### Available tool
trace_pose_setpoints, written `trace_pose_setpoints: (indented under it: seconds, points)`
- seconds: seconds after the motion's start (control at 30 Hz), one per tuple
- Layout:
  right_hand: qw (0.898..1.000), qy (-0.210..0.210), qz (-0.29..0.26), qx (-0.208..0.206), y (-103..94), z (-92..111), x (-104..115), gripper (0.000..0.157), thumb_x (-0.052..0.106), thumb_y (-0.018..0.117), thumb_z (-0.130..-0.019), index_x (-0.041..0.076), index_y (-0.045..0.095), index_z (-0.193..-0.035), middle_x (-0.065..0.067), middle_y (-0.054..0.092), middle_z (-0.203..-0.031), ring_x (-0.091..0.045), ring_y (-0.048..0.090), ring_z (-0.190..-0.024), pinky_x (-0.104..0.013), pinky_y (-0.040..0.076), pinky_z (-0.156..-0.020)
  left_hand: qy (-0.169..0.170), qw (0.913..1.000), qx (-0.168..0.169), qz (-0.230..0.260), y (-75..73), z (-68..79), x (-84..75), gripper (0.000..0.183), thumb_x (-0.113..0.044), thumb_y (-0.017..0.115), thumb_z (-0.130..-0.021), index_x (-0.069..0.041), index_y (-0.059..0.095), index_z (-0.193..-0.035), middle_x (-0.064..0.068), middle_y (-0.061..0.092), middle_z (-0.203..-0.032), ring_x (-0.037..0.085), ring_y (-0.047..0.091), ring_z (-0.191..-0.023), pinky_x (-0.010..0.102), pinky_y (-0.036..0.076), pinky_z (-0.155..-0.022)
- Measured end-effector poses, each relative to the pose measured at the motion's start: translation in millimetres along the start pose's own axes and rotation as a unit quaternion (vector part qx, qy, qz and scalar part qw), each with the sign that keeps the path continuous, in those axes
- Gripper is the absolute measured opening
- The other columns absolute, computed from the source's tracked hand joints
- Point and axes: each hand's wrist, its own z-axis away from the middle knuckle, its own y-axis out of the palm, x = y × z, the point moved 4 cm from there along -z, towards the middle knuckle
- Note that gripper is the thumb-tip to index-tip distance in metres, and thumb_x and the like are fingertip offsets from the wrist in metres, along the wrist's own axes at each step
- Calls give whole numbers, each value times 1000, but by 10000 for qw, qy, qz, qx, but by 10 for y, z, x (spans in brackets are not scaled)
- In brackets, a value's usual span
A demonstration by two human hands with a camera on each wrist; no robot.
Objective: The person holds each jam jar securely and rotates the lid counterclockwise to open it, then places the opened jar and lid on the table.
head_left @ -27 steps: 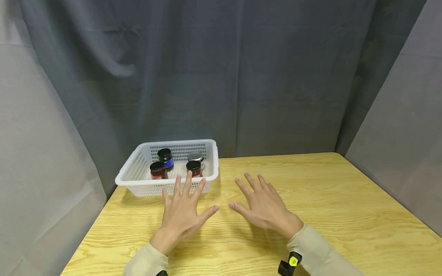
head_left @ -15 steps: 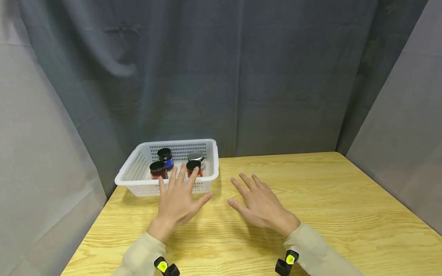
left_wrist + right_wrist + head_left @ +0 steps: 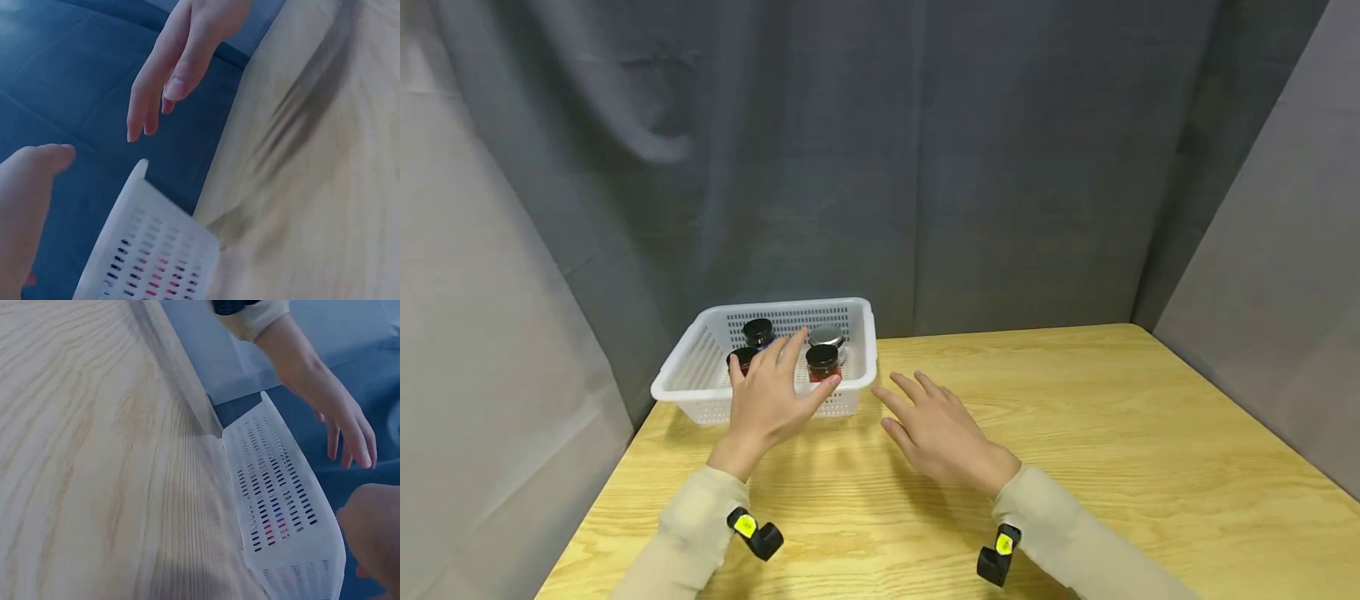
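A white perforated plastic basket point(image 3: 700, 350) stands on the table, left of centre. Several small jars are in it: a black-lidded one with blue point(image 3: 758, 332) at the back, a silver-lidded one point(image 3: 827, 337), a black-lidded jar with a red label point(image 3: 823, 362) at the front right, and another black-lidded jar point(image 3: 742, 357) partly hidden by fingers. My left hand point(image 3: 767, 404) hovers over the basket's front rim, fingers spread and slightly bent, holding nothing. To the right of the basket, my right hand point(image 3: 936, 429) hangs above the table with relaxed, empty fingers.
The wooden table point(image 3: 1112, 433) extends to the right of the basket. A dark grey curtain point(image 3: 1000, 183) hangs behind it, and pale cloth panels point(image 3: 490, 333) stand at the left and right sides. Each sleeve carries a black wrist camera point(image 3: 752, 533).
My left hand has moved forward and slightly left, from before the basket to over its front rim, its fingers bending more. The right hand has shifted left. The jars stay put.
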Motion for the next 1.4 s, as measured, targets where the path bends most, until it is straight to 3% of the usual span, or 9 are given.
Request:
trace_pose_setpoints:
  seconds: [0.2, 0.5, 0.73, 0.93, 1.0, 1.2, 1.4]
  points:
    - [9996, 242, 74, -118, 20, -141, 78, 49, 42, 42, -111, 27, 47, -157, -15, 39, -161, -48, 35, -144, -70, 38, -105, -89, 9995, 278, 116, -44, -196, 53, 93, -67, 71, -86, -19, 40, -160, 16, 51, -151, 40, 51, -134, 81, 14, -108]
    - [9971, 687, -144, 301, 163, -225, 141, 52, 46, 31, -112, 28, 40, -161, -15, 27, -167, -42, 24, -151, -72, 29, -110, -503, 9894, 1354, 142, 53, -452, 160, 96, -63, 74, -87, -21, 33, -163, 15, 47, -155, 38, 45, -140, 79, 17, -109]
    - [9955, 899, -206, 203, 199, -240, 115, 52, 47, 32, -112, 31, 41, -160, -10, 29, -167, -44, 26, -150, -73, 27, -110, -705, 9852, 1564, 8, 154, -691, 193, 102, -62, 82, -80, -20, 37, -161, 14, 48, -155, 38, 44, -141, 78, 10, -112]
    - [9948, 985, -165, 200, 223, -208, 107, 50, 48, 36, -111, 33, 44, -158, -7, 31, -167, -42, 27, -150, -76, 25, -109, -740, 9787, 1916, 5, 257, -743, 194, 109, -63, 86, -74, -16, 39, -160, 13, 47, -156, 37, 42, -142, 80, 7, -110]
    - [9953, 928, -235, 170, 218, -204, 115, 49, 46, 37, -111, 31, 45, -158, -8, 31, -166, -41, 28, -150, -77, 25, -108, -756, 9760, 2043, 53, 294, -738, 209, 109, -62, 87, -73, -14, 40, -160, 13, 48, -156, 38, 43, -142, 78, 12, -111]
    - [9938, 767, -743, 309, 219, -159, 112, 50, 36, 39, -112, 30, 39, -161, -8, 24, -169, -41, 26, -151, -79, 25, -106, -672, 9645, 2477, 625, 406, -735, 233, 104, -54, 90, -74, -7, 45, -155, 16, 50, -153, 39, 48, -137, 64, 40, -107]
    - [9910, 659, -1040, 524, 206, -105, 68, 58, 26, 41, -108, 30, 29, -165, -6, 15, -171, -42, 19, -152, -80, 22, -107, -413, 9564, 2838, 561, 492, -776, 213, 102, -51, 92, -73, -14, 46, -156, 13, 51, -152, 37, 51, -134, 61, 44, -104]
